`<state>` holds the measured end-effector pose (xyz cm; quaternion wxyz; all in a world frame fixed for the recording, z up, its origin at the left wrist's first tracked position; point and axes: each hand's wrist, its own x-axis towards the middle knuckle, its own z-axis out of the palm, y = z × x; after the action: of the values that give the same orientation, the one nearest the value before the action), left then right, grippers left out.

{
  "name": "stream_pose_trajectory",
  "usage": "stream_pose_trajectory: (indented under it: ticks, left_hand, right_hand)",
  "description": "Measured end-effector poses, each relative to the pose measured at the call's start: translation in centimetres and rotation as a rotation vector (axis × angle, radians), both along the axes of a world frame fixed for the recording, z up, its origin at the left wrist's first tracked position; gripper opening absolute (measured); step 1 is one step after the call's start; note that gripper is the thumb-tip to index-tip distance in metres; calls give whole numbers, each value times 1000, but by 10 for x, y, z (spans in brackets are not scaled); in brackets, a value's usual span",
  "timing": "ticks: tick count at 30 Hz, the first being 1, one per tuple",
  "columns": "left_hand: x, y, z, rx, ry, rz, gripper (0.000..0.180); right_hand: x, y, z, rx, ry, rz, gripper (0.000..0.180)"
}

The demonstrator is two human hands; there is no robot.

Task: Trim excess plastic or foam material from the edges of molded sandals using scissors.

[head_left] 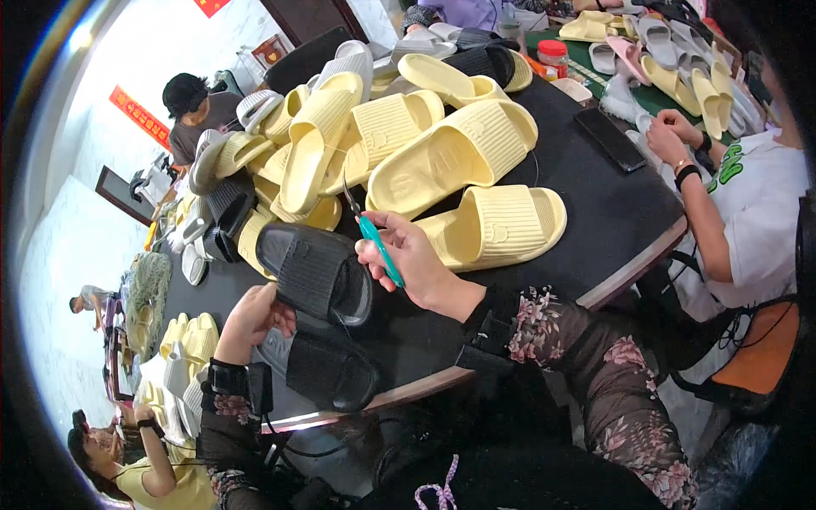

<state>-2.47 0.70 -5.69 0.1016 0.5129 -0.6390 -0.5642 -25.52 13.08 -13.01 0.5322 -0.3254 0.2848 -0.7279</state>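
My right hand (408, 263) is closed round the teal handle of a thin, pointed awl (381, 246), its metal shaft reaching up to the yellow slippers. In front of it lies a black slide slipper (310, 263) with a ribbed strap. My left hand (255, 316) has its fingers curled at the near left edge of this slipper and appears to grip it; the fingertips are partly hidden. Below, a second black slipper (327, 370) rests on the table, close to my left fingers. A yellow slipper (501, 225) lies just beyond my right hand.
A heap of yellow slippers (459, 153), with grey and black ones, covers the far part of the black table (595, 221). A phone (610, 138) lies at the right. A person in a white shirt (756, 195) works there. More slippers (200, 340) are piled at the left.
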Motion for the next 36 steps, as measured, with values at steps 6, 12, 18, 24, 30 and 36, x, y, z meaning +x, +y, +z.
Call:
stream_pose_trajectory:
  ticks: [6, 12, 18, 24, 30, 36]
  left_hand:
    - [9, 15, 2, -349, -388, -222, 35]
    - [12, 37, 8, -633, -411, -282, 31]
    - [17, 30, -16, -406, -347, -467, 54]
    - [5, 38, -32, -50, 166, -255, 53]
    - [14, 48, -37, 138, 304, -84, 35]
    - [-7, 63, -12, -182, 427, 42, 23]
  right_hand:
    - [6, -1, 1, 23, -11, -41, 53]
    - [6, 0, 0, 47, 65, -28, 53]
    - [5, 2, -2, 24, 107, -38, 51]
    - [7, -1, -5, -1, 104, -17, 51]
    - [5, 4, -2, 4, 114, -14, 53]
    - [6, -1, -2, -32, 56, -126, 48]
